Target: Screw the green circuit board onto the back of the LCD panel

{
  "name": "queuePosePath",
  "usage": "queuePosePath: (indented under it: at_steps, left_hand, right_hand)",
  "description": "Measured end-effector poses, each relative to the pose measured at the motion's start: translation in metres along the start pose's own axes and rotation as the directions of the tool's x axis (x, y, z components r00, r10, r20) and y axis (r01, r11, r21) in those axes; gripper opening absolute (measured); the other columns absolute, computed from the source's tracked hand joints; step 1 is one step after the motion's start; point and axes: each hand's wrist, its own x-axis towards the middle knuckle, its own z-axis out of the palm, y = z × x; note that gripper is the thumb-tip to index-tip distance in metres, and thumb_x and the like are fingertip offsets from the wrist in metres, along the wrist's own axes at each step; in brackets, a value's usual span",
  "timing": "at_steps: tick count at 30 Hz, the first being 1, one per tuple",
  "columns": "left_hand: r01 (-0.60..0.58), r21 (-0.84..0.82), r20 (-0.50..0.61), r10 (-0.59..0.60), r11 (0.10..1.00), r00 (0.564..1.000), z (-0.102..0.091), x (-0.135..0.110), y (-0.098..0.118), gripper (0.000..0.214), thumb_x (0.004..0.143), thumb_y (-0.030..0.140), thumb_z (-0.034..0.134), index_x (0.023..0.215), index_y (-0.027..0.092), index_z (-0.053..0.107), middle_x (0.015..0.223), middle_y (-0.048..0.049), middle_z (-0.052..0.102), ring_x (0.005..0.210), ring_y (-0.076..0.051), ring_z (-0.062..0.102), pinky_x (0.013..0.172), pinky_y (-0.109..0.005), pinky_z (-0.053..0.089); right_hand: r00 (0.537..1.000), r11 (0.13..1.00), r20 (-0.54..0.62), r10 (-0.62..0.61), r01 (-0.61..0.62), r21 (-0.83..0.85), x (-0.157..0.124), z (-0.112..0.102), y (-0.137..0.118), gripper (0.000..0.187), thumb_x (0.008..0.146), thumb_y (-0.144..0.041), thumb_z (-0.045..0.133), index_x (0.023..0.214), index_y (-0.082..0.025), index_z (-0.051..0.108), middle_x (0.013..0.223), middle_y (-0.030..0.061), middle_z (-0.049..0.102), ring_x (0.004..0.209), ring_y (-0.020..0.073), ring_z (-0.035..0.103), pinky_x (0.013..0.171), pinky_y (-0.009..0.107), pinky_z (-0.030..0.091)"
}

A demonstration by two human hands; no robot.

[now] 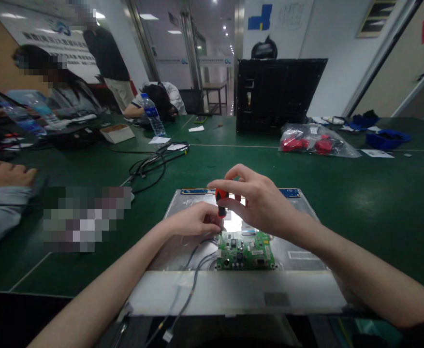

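My right hand (250,193) grips a short screwdriver with a red and black handle (221,200), held upright. Its tip points down at the upper left corner of a green circuit board (246,251). Beside the tool, the fingers of my left hand (199,218) are pinched together close to that same corner; what they hold, if anything, is hidden. The board lies on the silver metal back of a flat display panel (302,241). Grey cables (195,275) run from the board's left side over the panel's near edge.
A black monitor (279,92) stands at the back, near a plastic bag with red items (315,141). Black cables (153,164) lie coiled left of centre. Water bottles (153,115) stand farther back. Another person's hand (7,176) rests at far left; other people sit or stand behind.
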Motion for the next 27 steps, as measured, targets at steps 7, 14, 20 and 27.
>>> queuePosePath:
  at_steps: [7,14,20,27]
  left_hand:
    - [-0.027,-0.037,0.007,0.028,0.999,1.0,0.0004,0.0014,0.0019,0.014,0.077,0.032,0.066,0.078,0.018,0.065,0.063,0.0027,0.058,0.062,-0.016,0.055,0.059,-0.026,0.041]
    - [-0.037,-0.043,0.001,0.037,0.998,0.999,0.0009,0.0017,-0.0001,0.02,0.079,0.037,0.068,0.074,0.019,0.061,0.063,0.0024,0.057,0.06,-0.015,0.052,0.057,-0.025,0.039]
    - [-0.029,-0.036,0.004,0.029,0.999,1.0,0.0014,0.0014,-0.0016,0.024,0.08,0.041,0.07,0.076,0.018,0.064,0.064,0.0016,0.059,0.061,-0.015,0.053,0.058,-0.026,0.04]
    - [-0.026,-0.015,0.001,0.026,1.0,1.0,-0.0006,0.0007,0.0008,0.021,0.081,0.037,0.071,0.076,0.017,0.068,0.068,0.0,0.062,0.067,-0.017,0.057,0.062,-0.026,0.043]
  right_hand:
    - [0.999,0.999,0.051,0.013,-0.015,0.039,0.0007,-0.0018,-0.0025,0.039,0.094,-0.01,0.056,0.13,-0.019,0.068,0.123,0.0098,0.066,0.096,0.0196,0.066,0.08,0.035,0.053]
    - [0.998,0.996,-0.014,-0.068,0.069,0.051,-0.0011,0.0003,0.0004,0.031,0.093,-0.013,0.057,0.122,-0.014,0.069,0.116,0.0106,0.071,0.082,0.0149,0.063,0.069,0.029,0.049]
    - [0.996,0.992,-0.042,-0.081,0.084,0.092,-0.0007,0.0001,0.0004,0.019,0.096,-0.017,0.057,0.11,-0.014,0.07,0.108,0.0089,0.072,0.079,0.0134,0.063,0.069,0.027,0.047]
    - [0.999,0.997,-0.023,-0.04,0.041,0.069,0.0015,-0.0011,-0.0007,0.006,0.094,-0.013,0.059,0.095,-0.014,0.065,0.092,0.0045,0.068,0.073,0.0127,0.057,0.064,0.026,0.041]
